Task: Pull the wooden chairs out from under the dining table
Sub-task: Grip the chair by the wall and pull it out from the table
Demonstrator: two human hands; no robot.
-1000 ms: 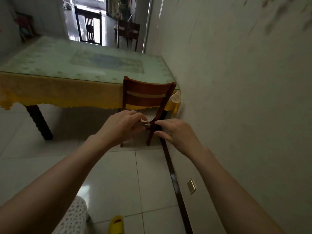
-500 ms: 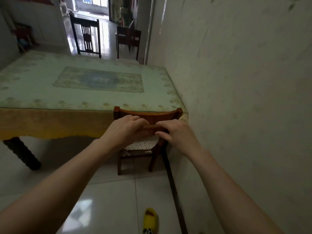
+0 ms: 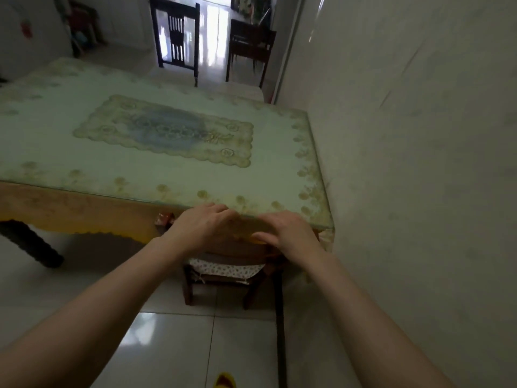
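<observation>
Both hands, left hand (image 3: 205, 229) and right hand (image 3: 285, 233), grip the wooden chair (image 3: 223, 271) back's top rail, tucked under the desk (image 3: 70, 152) edge. Recommended: pull straight toward six o'clock, level, keeping clear of the wall (image 3: 405, 191) at three o'clock.

I see the wall (image 3: 419, 163) filling the right side, pale and scuffed. Dark baseboard strip (image 3: 281, 331) runs along its foot. White glossy floor tiles (image 3: 167, 345) left of the wall. Yellow slipper (image 3: 223, 383) on the tiles, near the strip, cut off at the bottom edge. Yellow tablecloth (image 3: 84, 214) reaches the wall. Lace-patterned mat (image 3: 165, 130) on it, well left of the wall. Small red patterned thing (image 3: 163, 219) under the cloth's hem, unclear what. Bright doorway (image 3: 212, 29) past the wall's far end.
</observation>
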